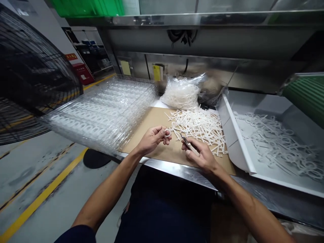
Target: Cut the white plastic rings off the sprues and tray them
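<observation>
While my left grip point(155, 136) pinches a small white plastic ring point(168, 136) over the brown cardboard sheet point(162, 116), my right grip point(199, 152) wraps a slim, dark metal hand tool point(186, 142) nearby; a loosened pinch could drop the ring among the loose white plastic strips point(199, 126) beyond, and a straying tool could scratch it.

I see the left hand point(152, 138) pinching a small white ring point(168, 135) above the brown cardboard point(158, 118), and the right hand point(201, 153) gripping a small metal tool point(186, 142), its tip apart from the ring. Just beyond, I make out a pile of white strips point(199, 125), with a clear plastic bag point(181, 92) of pale pieces behind it. Clear trays point(121, 135) sit on the left; a white bin point(234, 141) on the right holds looped pieces (rather blurred from where I sit).
</observation>
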A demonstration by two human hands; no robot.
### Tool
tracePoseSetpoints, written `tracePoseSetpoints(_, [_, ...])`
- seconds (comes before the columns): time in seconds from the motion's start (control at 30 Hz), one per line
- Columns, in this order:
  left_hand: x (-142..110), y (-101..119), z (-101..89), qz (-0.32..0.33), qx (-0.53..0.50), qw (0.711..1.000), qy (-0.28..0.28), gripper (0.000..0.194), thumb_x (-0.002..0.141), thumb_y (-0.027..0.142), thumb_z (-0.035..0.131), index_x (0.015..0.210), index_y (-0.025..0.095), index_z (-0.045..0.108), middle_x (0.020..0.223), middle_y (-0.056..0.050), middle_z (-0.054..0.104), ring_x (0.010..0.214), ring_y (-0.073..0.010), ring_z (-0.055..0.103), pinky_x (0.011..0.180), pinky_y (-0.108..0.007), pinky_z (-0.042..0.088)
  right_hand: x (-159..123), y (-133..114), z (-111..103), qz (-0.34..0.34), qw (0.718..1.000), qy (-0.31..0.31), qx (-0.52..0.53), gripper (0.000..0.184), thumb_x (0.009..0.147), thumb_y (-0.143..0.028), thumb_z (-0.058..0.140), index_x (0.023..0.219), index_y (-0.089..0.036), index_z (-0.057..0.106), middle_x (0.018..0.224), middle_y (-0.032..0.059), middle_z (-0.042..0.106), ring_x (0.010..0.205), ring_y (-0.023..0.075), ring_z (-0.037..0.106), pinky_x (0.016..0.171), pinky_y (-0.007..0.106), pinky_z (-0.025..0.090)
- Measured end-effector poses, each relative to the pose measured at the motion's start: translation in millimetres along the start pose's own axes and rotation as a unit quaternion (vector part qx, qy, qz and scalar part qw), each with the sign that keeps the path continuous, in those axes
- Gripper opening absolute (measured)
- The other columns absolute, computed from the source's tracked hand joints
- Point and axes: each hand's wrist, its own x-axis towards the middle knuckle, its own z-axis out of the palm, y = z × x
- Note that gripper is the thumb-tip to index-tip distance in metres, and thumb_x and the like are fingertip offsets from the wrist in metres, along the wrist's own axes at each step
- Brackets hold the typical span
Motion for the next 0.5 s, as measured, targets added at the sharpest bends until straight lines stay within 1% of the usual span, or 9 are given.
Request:
tracePoseSetpoints(0.1, [-15,-2,1.3,-0.004,-0.055,0.998,0.008,0.049,0.082,0.058,0.083,0.086,0.013,0.064,0.080,-0.006,0.066,0.067,-0.0132,0.064,0.065,-0.026,0.049,1,-3,1,0.036,0.998,-0.035,0.030,0.027,0.100,-0.034,0.056,0.121,-0.018,0.063,0.097,0.0056,0.071,0.083,0.0200,0.068,0.077,0.033,0.054])
tracePoseSetpoints(0.23, [-22,-7,5.9,-0.014,-0.108,0.994,0.013,0.052,0.076,0.056,0.088,0.079,0.012,0.063,0.076,-0.005,0.064,0.065,-0.0129,0.062,0.064,-0.026,0.049,2,-6,6,0.073,0.993,-0.073,0.053,0.025,0.100,-0.037,0.057,0.117,-0.019,0.065,0.095,0.0052,0.071,0.080,0.0196,0.065,0.076,0.033,0.053])
tracePoseSetpoints(0.37, [-22,-13,10.1,-0.023,-0.139,0.990,0.012,0.049,0.077,0.054,0.088,0.078,0.011,0.064,0.075,-0.005,0.064,0.063,-0.0118,0.062,0.061,-0.024,0.048,2,-7,8,0.095,0.989,-0.094,0.071,0.027,0.101,-0.038,0.055,0.117,-0.018,0.065,0.094,0.0049,0.070,0.075,0.0182,0.062,0.071,0.032,0.052])
tracePoseSetpoints(0.5, [-20,-17,13.7,-0.031,-0.155,0.987,0.009,0.047,0.079,0.051,0.088,0.078,0.010,0.067,0.075,-0.005,0.064,0.063,-0.0114,0.062,0.059,-0.023,0.049,0,-6,8,0.102,0.987,-0.100,0.077,0.029,0.101,-0.040,0.056,0.118,-0.018,0.065,0.094,0.0052,0.070,0.079,0.0196,0.064,0.074,0.032,0.053])
